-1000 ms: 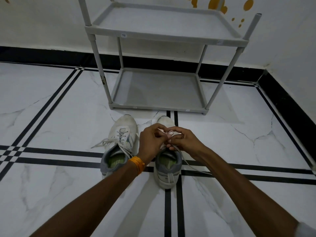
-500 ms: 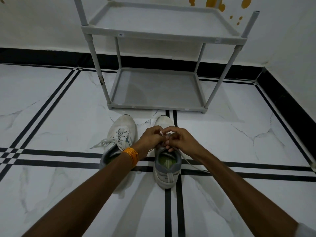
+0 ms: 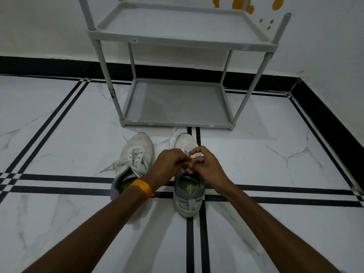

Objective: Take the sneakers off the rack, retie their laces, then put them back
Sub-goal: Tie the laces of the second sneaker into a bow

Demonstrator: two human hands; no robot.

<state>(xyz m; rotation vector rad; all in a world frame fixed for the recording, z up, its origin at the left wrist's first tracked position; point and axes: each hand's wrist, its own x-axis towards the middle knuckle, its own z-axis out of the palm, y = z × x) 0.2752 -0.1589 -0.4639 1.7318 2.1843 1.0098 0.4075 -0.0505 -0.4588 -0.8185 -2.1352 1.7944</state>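
Two white sneakers stand side by side on the floor, toes toward the rack. The left sneaker has loose laces trailing off to its left. Over the tongue of the right sneaker both hands meet. My left hand, with an orange band at the wrist, pinches the white lace. My right hand holds the lace too, index finger curled above it. The lace itself is mostly hidden by my fingers. The grey two-shelf rack stands just beyond the sneakers, with nothing on either shelf.
White marble floor with black inlay stripes crossing under the sneakers. A black skirting runs along the back wall and the right wall, which meet in a corner to the right of the rack. Orange spots mark the wall above the rack.
My hands stay on the right sneaker's lace; the fingers have shifted and the right index finger now curls up. The long lace end that trailed to the right no longer shows.
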